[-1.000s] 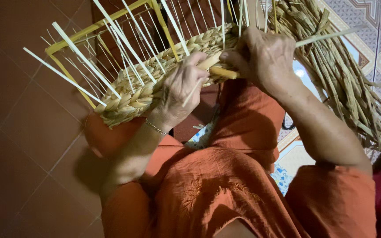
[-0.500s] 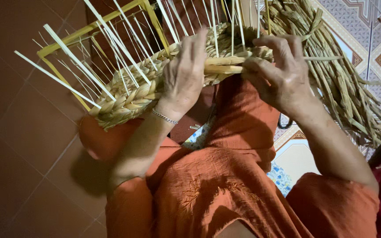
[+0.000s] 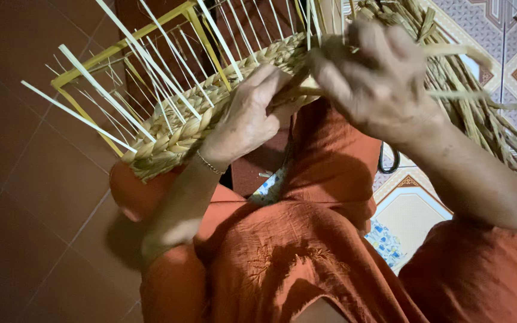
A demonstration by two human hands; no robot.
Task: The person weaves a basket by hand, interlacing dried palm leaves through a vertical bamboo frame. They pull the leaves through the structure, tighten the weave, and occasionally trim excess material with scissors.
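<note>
We note the braided straw band running from about 8 o'clock up to 1 o'clock across the upper middle of the view, resting above the lap. Thin pale stakes rise out of the band and fan toward 11 o'clock, and a yellow frame sits behind them.

Our left hand lies at centre, palm on the band, fingers curled over its upper edge and pressing it down; a thin bracelet circles the wrist at 7 o'clock of the hand. Our right hand sits at 1 o'clock, blurred, fingers closed around loose straw strands just beside the band's end; we cannot tell the exact pinch.

A bundle of loose straw spreads toward 3 o'clock. Orange clothing fills 6 o'clock. Dark red floor tiles lie at 9 o'clock, patterned tiles at 4 o'clock
</note>
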